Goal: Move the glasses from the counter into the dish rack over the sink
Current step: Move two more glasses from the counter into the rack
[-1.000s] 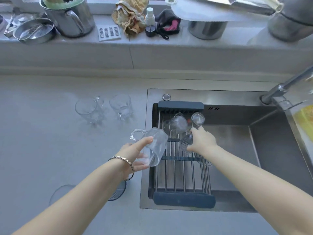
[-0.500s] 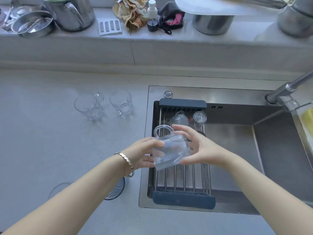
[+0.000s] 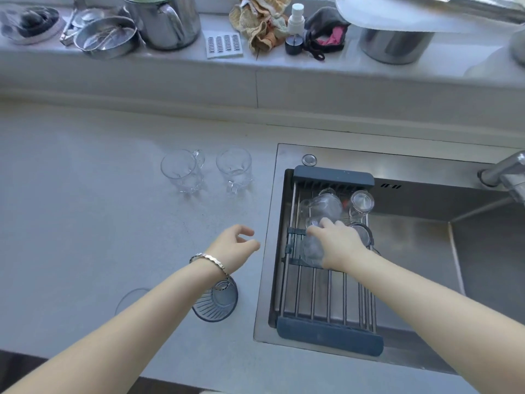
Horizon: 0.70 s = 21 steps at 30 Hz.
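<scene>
A dark-framed dish rack (image 3: 329,335) with metal bars spans the left part of the sink. My right hand (image 3: 339,243) grips a clear glass mug (image 3: 311,248) low over the rack's middle. Behind it on the rack lie another clear mug (image 3: 322,207), a small upturned glass (image 3: 361,202) and one more glass (image 3: 363,233) partly hidden by my hand. My left hand (image 3: 234,245) hovers with nothing in it and fingers apart over the counter, left of the sink edge. Two clear mugs (image 3: 181,172) (image 3: 234,169) stand on the counter. A ribbed bluish glass (image 3: 216,301) stands under my left wrist.
The steel sink (image 3: 412,251) lies right of the rack, with a faucet (image 3: 502,172) at its far right. The back ledge holds a steel pot (image 3: 164,21), a metal bowl (image 3: 106,38), cloths (image 3: 262,21), a spray bottle (image 3: 295,27) and another pot (image 3: 395,44).
The mug passed from my left hand to my right hand, which lowered it onto the rack. My left hand let go and drew back left over the counter.
</scene>
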Available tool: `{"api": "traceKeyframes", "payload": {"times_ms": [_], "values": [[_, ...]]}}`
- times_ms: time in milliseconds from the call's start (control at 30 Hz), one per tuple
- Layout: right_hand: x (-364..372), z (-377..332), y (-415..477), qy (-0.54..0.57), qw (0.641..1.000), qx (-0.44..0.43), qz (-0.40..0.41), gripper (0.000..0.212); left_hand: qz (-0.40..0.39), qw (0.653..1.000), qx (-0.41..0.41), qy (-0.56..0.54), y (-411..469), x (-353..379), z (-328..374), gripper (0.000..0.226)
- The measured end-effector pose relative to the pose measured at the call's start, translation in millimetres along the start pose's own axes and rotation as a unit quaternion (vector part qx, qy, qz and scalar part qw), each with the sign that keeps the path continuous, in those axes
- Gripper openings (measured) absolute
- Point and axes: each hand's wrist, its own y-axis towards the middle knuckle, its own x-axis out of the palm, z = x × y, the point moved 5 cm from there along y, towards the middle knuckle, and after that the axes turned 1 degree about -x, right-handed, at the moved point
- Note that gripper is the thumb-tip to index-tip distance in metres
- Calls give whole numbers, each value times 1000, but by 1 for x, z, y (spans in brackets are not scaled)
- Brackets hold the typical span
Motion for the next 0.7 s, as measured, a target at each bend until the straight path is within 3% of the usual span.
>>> {"api": "traceKeyframes", "payload": {"times_ms": [133,433,567,700], "values": [[9,-9,19,-48,999,5,-4,65,17,1000,7,-2,-6,-13,-10,27],[2,-14,15,33,997,19,69,73,67,997,16,-28,3,-36,-19,16],[-45,-30,27,215,962,-12,170,63,134,990,5,-38,22,-61,-23,31],[-78,-56,76,396,906,15,148,78,242,969,-17,-51,48,-100,-27,69]]}}
